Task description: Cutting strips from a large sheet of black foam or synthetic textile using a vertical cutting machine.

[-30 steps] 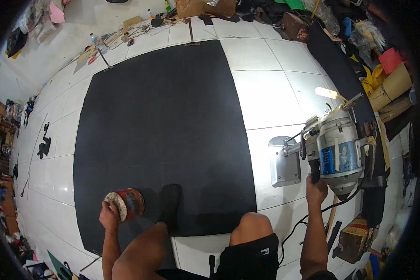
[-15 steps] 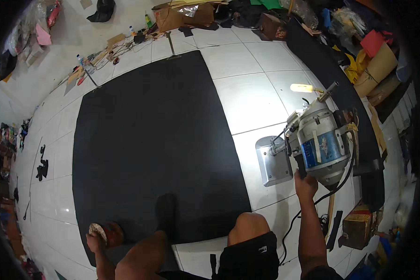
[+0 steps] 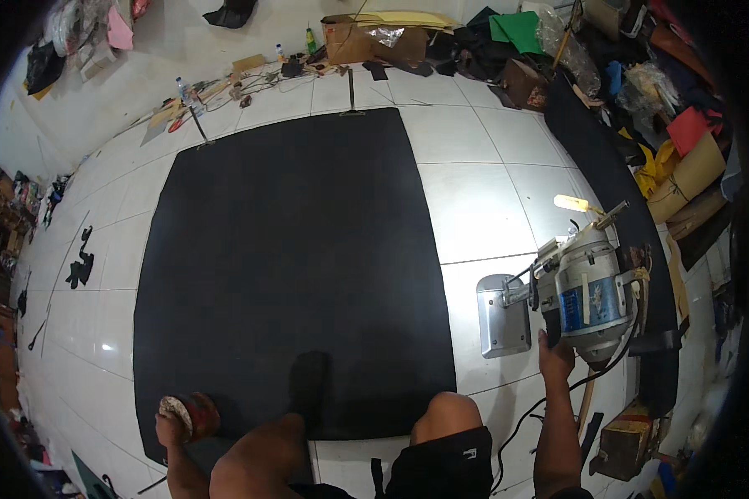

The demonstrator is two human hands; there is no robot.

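Note:
My right hand (image 3: 556, 359) is closed round the dark handle of an electric cloth cutting machine (image 3: 592, 303), with a blue and silver motor body. Its flat metal base plate (image 3: 508, 328) rests on the tiles, just right of a large black sheet (image 3: 291, 249) spread on the floor. At the sheet's near left corner, my left hand (image 3: 170, 428) grips the pale end of a reddish-brown, can-like cylinder (image 3: 200, 416). Part of the fingers on each hand is hidden.
Two thin metal bars with flat feet, one a dark upright (image 3: 351, 91), stand at the sheet's far edge. A black cable (image 3: 520, 422) trails from the machine. A long black roll (image 3: 595, 137) and heaped scraps lie to the right. A worn box (image 3: 628, 445) sits near right.
The whole view has shifted, so the sheet and machine appear lower and farther right. Both hands keep their holds, and the machine stays at about the same spot on the tiles.

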